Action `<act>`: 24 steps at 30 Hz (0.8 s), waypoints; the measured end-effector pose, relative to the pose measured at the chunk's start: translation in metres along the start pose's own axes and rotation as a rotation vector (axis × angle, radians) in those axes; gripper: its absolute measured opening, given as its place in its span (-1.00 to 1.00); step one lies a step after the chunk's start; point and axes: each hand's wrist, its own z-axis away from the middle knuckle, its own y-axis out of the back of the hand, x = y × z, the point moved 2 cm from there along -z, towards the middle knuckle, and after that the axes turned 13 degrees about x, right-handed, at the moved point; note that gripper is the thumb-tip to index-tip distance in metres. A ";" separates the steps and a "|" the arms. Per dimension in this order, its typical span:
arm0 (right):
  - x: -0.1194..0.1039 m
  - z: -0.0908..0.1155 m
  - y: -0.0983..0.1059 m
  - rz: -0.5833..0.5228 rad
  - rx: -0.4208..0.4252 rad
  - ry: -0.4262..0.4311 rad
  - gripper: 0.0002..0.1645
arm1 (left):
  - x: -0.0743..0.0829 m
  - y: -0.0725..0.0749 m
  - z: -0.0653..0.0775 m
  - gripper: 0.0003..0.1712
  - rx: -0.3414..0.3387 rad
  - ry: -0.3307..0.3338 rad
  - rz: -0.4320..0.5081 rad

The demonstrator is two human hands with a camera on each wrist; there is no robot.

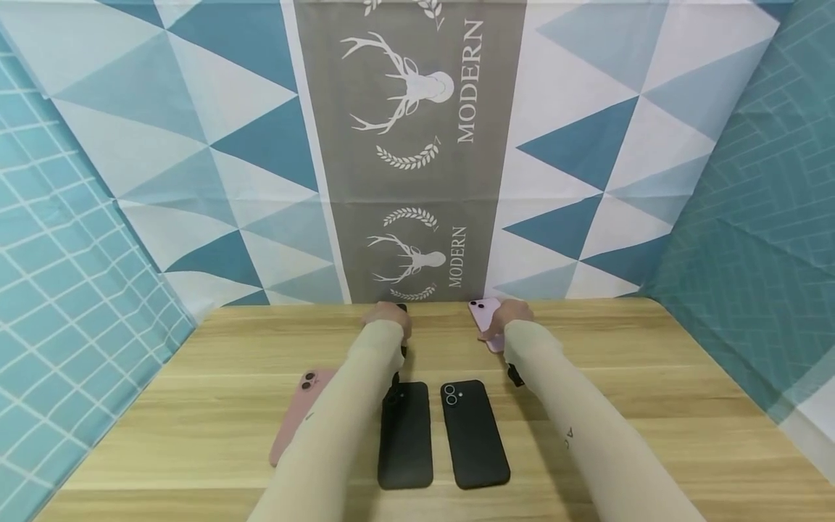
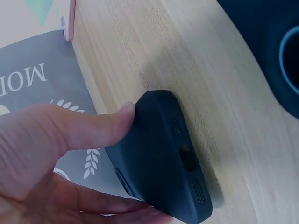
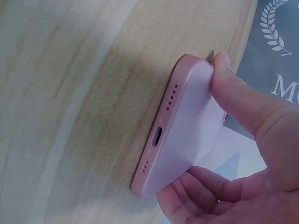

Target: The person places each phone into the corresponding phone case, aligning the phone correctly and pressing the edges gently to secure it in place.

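Note:
At the back of the table, my left hand point(image 1: 386, 317) pinches a black phone point(image 2: 154, 154) by its long sides, thumb on one side and fingers on the other. The end with the charging port faces the left wrist camera. To its right, my right hand point(image 1: 513, 312) likewise grips a light pink phone point(image 1: 483, 313) between thumb and fingers. Its port and speaker holes point(image 3: 158, 136) show in the right wrist view. Both held phones are back side up, close to the tabletop; whether they touch it I cannot tell.
Nearer on the wooden table point(image 1: 587, 435) lie two black phones, one left point(image 1: 406, 442) and one right point(image 1: 475, 435), backs up. A pink phone point(image 1: 296, 413) lies partly under my left forearm. A patterned cloth backdrop point(image 1: 417, 174) stands along the back edge.

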 end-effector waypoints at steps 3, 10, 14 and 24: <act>0.000 0.000 -0.001 0.031 -0.013 0.038 -0.03 | -0.003 -0.001 0.001 -0.76 -0.016 -0.001 0.015; 0.003 0.002 0.003 0.059 -0.008 0.055 0.03 | -0.004 -0.002 0.003 -0.75 -0.034 -0.001 0.062; 0.002 0.009 0.010 0.027 -0.003 0.055 -0.01 | -0.005 0.004 0.009 -0.73 -0.029 0.010 0.101; 0.003 0.012 0.010 0.086 -0.003 0.114 -0.17 | -0.006 -0.006 0.000 -0.61 -0.023 0.028 0.096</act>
